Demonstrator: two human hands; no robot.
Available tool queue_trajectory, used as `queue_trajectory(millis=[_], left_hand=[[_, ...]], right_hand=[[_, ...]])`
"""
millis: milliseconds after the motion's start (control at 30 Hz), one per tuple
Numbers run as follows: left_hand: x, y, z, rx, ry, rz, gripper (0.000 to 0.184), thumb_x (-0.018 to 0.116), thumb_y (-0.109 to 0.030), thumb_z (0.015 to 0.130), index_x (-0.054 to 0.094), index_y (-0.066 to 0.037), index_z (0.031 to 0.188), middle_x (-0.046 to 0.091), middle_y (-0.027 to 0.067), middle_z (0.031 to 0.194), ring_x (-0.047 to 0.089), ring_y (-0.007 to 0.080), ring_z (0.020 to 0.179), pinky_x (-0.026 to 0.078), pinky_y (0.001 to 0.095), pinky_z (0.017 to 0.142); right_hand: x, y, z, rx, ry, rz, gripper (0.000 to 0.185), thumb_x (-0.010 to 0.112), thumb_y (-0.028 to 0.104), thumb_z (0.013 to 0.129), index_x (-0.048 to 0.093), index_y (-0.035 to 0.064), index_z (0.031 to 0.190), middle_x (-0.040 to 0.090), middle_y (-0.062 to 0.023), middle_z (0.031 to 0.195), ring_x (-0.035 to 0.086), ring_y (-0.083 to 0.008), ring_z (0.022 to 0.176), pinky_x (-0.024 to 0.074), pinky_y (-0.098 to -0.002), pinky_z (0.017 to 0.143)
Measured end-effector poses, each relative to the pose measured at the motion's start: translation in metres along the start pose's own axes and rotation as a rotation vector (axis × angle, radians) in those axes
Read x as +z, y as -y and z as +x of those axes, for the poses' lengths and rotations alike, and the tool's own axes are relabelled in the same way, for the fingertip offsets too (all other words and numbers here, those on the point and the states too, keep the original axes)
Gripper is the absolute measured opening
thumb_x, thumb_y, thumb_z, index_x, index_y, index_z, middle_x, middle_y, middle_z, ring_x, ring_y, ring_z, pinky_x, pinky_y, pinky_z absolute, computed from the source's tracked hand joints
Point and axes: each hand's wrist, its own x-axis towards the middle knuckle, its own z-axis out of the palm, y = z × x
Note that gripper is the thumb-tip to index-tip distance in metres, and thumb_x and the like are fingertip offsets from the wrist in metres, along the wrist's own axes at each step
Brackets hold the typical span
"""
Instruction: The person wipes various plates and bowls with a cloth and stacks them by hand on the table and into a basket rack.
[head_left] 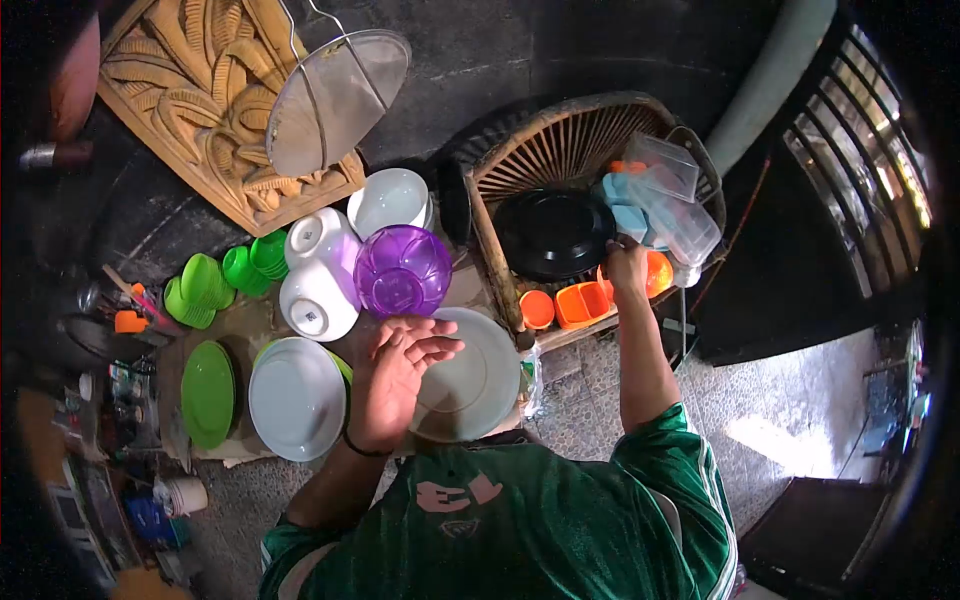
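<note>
My left hand [395,378] is raised with its fingers stretched out, holding nothing. Behind it, a large whitish round plate [470,375] is partly covered, and a purple clear bowl [403,271] sits just above the fingertips. My right hand [628,268] reaches into a bamboo basket [488,235], its fingers closed at the right rim of a round black plate [553,232]; the fingertips are partly hidden. Around that hand lie orange containers [582,304], an orange bowl [658,273], light blue containers [628,218] and clear plastic boxes [680,220].
White bowls [318,300], green bowls [200,285], a green plate [208,393] and a white plate [297,398] stand to the left. A carved wooden panel [215,110] and a strainer [340,100] are at the upper left. A barred window [855,150] is at right.
</note>
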Motion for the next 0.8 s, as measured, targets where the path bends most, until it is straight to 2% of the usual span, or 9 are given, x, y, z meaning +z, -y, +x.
queue_trajectory(millis=[167,267,333,467,533,567,633,733,800], left_hand=[[-0.004,-0.002,-0.011,0.034,-0.205,-0.058,0.034,0.052,-0.031,0.111,0.059,-0.002,0.126,0.069,0.0232,0.126,0.069,0.0368,0.116,0.051,0.0506,0.108],[-0.007,-0.004,-0.015,0.069,-0.270,-0.056,0.037,0.051,-0.033,0.111,0.058,-0.001,0.126,0.069,0.0231,0.126,0.069,0.0362,0.115,0.051,0.0502,0.108],[-0.005,-0.007,-0.018,0.080,-0.298,-0.039,0.038,0.050,-0.035,0.111,0.057,0.000,0.125,0.069,0.0229,0.125,0.069,0.0359,0.114,0.051,0.0498,0.108],[-0.007,-0.010,-0.025,0.098,-0.355,-0.019,0.037,0.049,-0.035,0.111,0.057,-0.001,0.124,0.069,0.0227,0.125,0.069,0.0357,0.114,0.052,0.0492,0.107],[-0.009,-0.012,-0.028,0.102,-0.366,-0.013,0.036,0.048,-0.034,0.111,0.057,-0.001,0.123,0.069,0.0224,0.124,0.069,0.0356,0.114,0.052,0.0491,0.107],[-0.011,-0.013,-0.031,0.104,-0.371,-0.009,0.036,0.047,-0.035,0.112,0.056,-0.002,0.125,0.068,0.0208,0.124,0.069,0.0342,0.113,0.053,0.0487,0.106],[-0.014,-0.014,-0.037,0.107,-0.380,-0.007,0.036,0.046,-0.036,0.113,0.055,-0.003,0.126,0.067,0.0191,0.123,0.068,0.0327,0.113,0.053,0.0482,0.105],[-0.020,-0.017,-0.048,0.134,-0.420,-0.004,0.037,0.046,-0.036,0.113,0.055,-0.003,0.125,0.066,0.0180,0.122,0.068,0.0317,0.111,0.053,0.0475,0.105],[-0.026,-0.021,-0.058,0.198,-0.461,-0.002,0.036,0.047,-0.037,0.113,0.055,-0.003,0.124,0.066,0.0168,0.120,0.069,0.0308,0.109,0.053,0.0471,0.104]], right_hand=[[0.016,-0.020,0.022,0.018,0.048,-0.028,0.020,0.065,0.012,0.101,0.068,-0.0035,0.114,0.062,-0.0085,0.068,0.059,-0.0174,0.050,0.0472,-0.0339,0.048],[0.015,0.011,0.006,0.012,0.063,-0.174,0.022,0.066,0.015,0.102,0.065,-0.0024,0.115,0.067,-0.0123,0.072,0.066,-0.0188,0.054,0.0542,-0.0342,0.051],[0.016,0.017,0.004,-0.007,-0.001,-0.175,0.038,0.069,0.023,0.101,0.059,0.0013,0.131,0.073,-0.0182,0.077,0.075,-0.0246,0.063,0.0574,-0.0384,0.056],[0.015,0.021,0.007,-0.078,0.049,-0.354,0.048,0.072,0.025,0.099,0.053,0.0012,0.136,0.075,-0.0229,0.084,0.075,-0.0258,0.063,0.0588,-0.0391,0.057],[0.015,0.035,-0.003,-0.035,0.084,-0.336,0.049,0.073,0.033,0.097,0.059,0.0045,0.135,0.077,-0.0243,0.096,0.079,-0.0325,0.077,0.0617,-0.0460,0.071],[0.016,0.031,-0.004,-0.032,0.084,-0.338,0.049,0.073,0.033,0.097,0.059,0.0045,0.135,0.077,-0.0243,0.096,0.079,-0.0325,0.077,0.0617,-0.0460,0.071],[0.021,0.028,-0.009,-0.347,0.052,-0.656,0.046,0.071,0.043,0.098,0.066,0.0095,0.130,0.078,-0.0227,0.110,0.077,-0.0406,0.097,0.0595,-0.0527,0.087],[0.031,0.056,-0.035,-0.300,0.167,-0.835,0.045,0.067,0.051,0.099,0.072,0.0158,0.127,0.078,-0.0194,0.115,0.072,-0.0449,0.112,0.0564,-0.0554,0.096],[0.038,0.053,-0.039,-0.349,0.203,-0.878,0.044,0.067,0.050,0.099,0.073,0.0171,0.127,0.077,-0.0199,0.117,0.072,-0.0453,0.112,0.0565,-0.0560,0.096]])
